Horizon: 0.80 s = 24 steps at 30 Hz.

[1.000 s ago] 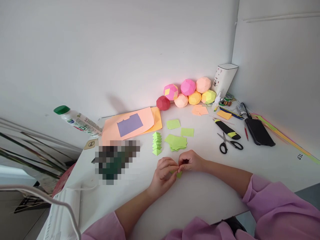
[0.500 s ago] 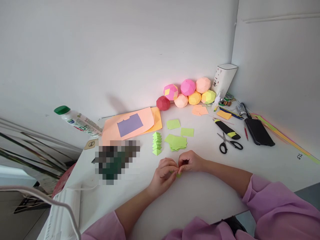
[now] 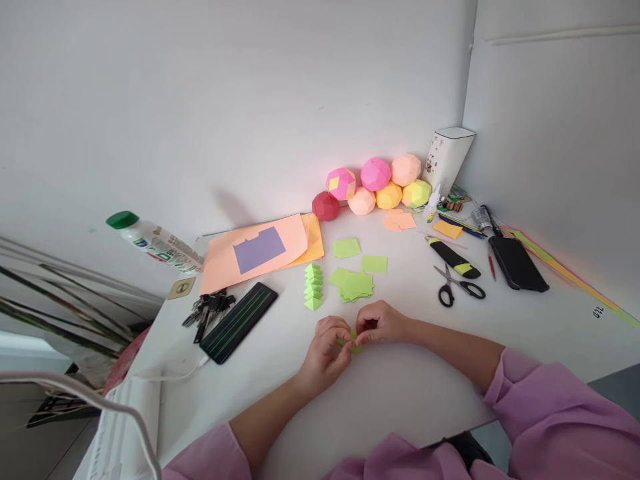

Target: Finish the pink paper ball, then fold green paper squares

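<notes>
Between my fingertips is a small piece of light green paper [image 3: 356, 345], low over the white table, mostly covered by the fingers. My left hand [image 3: 327, 352] pinches its left side, and my right hand [image 3: 381, 323] pinches it from the right. Whether the paper is folded I cannot make out fully. Just beyond the hands lies a loose pile of green paper pieces [image 3: 356, 285], with more green rectangles [image 3: 347, 248] behind it. To the left of that pile stands a row of folded green paper units [image 3: 313, 288], nested one against another.
Faceted paper balls [image 3: 376, 175] are stacked against the wall. Scissors [image 3: 449, 285], a utility knife [image 3: 454, 257] and a black phone-like case [image 3: 518, 263] lie to the right. On the left are keys [image 3: 209, 308], a dark striped device [image 3: 239, 323], coloured sheets [image 3: 220, 263] and a bottle [image 3: 160, 243].
The fingertips have parted slightly, and more of the green paper shows between them. Both hands stay in nearly the same place. The blurred patch at left now shows keys and a dark device.
</notes>
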Available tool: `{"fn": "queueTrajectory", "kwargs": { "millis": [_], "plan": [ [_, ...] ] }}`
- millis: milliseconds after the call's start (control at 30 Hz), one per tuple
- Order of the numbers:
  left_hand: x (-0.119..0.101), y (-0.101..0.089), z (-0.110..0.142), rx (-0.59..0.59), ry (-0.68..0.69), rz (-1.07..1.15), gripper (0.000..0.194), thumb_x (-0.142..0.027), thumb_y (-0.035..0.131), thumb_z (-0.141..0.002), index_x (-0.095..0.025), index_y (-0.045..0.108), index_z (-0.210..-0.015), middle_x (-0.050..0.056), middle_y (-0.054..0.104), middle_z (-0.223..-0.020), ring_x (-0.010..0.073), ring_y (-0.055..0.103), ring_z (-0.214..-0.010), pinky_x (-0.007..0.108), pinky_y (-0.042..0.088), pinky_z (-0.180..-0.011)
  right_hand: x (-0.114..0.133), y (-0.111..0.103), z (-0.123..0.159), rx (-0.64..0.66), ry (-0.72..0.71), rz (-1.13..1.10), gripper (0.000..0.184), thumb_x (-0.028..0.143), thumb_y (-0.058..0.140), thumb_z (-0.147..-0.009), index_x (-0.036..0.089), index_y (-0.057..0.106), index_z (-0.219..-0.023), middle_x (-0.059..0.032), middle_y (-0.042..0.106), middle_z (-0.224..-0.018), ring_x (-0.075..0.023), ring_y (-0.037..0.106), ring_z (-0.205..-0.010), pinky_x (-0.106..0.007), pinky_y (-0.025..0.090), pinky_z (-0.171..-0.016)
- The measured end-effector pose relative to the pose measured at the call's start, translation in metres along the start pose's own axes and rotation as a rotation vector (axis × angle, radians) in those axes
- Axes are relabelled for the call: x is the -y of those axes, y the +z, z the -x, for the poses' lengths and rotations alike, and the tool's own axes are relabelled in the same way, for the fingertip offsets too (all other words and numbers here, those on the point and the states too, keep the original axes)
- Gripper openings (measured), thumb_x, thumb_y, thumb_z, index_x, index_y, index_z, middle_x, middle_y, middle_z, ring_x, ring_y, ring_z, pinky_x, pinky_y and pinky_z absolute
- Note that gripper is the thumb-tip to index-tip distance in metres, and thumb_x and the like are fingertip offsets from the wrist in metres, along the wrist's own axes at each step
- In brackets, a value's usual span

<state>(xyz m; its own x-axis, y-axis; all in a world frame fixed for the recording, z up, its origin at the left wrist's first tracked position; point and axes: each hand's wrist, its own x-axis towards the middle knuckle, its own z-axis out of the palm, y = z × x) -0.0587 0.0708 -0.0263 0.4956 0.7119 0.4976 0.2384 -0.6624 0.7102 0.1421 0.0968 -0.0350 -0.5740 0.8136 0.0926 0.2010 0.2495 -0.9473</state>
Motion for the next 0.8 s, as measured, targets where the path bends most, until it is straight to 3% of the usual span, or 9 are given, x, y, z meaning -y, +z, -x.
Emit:
{"fn": "queueTrajectory", "kwargs": {
  "millis": [200, 400, 800],
  "plan": [
    [0.0017, -0.0011, 0.0012, -0.011, -0.047, 0.035, 0.009, -0.014, 0.049, -0.086, -0.021, 0.052, -0.081, 0.003, 0.060, -0.081, 0.0178, 0.057, -0.083, 0.037, 0.043, -0.079, 0.0075, -0.0013, 0.0007, -0.002, 0.031, -0.021, 0.034, 0.045, 0.074, -0.069, 0.013, 0.063, -0.065, 0.0003, 0.056, -0.060, -0.0085, 0.045, -0.053, -0.021, 0.035, -0.047],
    [-0.0013, -0.0032, -0.0016, 0.027, -0.009, 0.013, 0.009, -0.019, 0.051, -0.087, -0.022, 0.059, -0.089, 0.005, 0.065, -0.085, 0.0201, 0.058, -0.088, 0.041, 0.043, -0.083, 0.0066, -0.0009, 0.0008, -0.023, 0.002, -0.008, 0.034, 0.045, 0.073, -0.069, 0.013, 0.062, -0.063, 0.0012, 0.054, -0.059, -0.0083, 0.045, -0.052, -0.021, 0.035, -0.047],
    [0.0005, -0.0012, -0.0022, 0.028, -0.030, -0.033, 0.013, -0.020, 0.050, -0.089, -0.021, 0.060, -0.080, 0.003, 0.065, -0.078, 0.0195, 0.059, -0.084, 0.040, 0.042, -0.081, 0.0043, -0.0003, 0.0012, -0.014, -0.023, 0.035, 0.032, 0.044, 0.072, -0.071, 0.013, 0.062, -0.065, 0.0004, 0.056, -0.061, -0.0088, 0.046, -0.054, -0.021, 0.037, -0.049]
  ]
}}
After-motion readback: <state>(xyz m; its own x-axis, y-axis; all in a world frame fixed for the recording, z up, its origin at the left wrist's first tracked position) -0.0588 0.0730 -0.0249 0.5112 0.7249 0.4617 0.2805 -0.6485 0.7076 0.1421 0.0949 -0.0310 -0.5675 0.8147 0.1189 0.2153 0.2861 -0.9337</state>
